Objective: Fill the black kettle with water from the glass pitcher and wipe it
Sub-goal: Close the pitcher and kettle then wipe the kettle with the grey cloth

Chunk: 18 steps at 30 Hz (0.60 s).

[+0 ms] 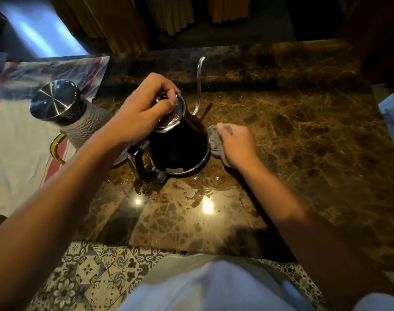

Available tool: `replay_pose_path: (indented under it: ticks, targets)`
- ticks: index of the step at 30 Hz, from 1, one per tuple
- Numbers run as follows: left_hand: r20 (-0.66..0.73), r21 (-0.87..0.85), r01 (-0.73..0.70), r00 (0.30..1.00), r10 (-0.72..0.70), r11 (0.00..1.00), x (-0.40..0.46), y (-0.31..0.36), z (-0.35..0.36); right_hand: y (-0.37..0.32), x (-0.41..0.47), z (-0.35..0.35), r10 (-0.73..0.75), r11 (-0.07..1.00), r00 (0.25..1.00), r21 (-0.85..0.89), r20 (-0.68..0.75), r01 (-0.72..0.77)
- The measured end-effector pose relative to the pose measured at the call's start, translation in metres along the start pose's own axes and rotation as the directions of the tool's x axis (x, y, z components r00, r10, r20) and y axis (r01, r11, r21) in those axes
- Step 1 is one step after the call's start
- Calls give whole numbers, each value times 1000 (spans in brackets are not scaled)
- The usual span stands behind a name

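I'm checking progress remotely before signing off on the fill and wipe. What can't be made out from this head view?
- Water level in the black kettle: its lid is on and the left hand covers the lid knob.
- Water left in the glass pitcher: textured wall, partly behind the left forearm.
- Grey cloth: blurred, mostly under the right hand.
- Kettle's far right side: turned away from the camera.
- White box: cut off by the right edge, print too small to read.

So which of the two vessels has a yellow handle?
The glass pitcher, left of the black kettle; the kettle's handle is black.
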<state>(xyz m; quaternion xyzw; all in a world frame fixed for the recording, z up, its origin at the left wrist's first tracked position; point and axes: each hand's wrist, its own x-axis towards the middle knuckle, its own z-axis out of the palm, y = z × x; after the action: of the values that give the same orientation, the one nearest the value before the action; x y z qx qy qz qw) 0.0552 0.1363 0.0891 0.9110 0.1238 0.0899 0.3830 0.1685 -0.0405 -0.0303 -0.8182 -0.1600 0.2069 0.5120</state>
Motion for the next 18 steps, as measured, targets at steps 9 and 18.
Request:
replay_pose_path:
  ticks: [9, 18]
  targets:
    - [-230, 515, 95, 973, 31, 852, -18, 22, 16, -63, 44, -25, 194, 774, 981, 614, -1, -152]
    - [-70, 388, -10, 997, 40, 921, -26, 8, 21, -39, 32, -1, 185, 755, 970, 609, 156, -242]
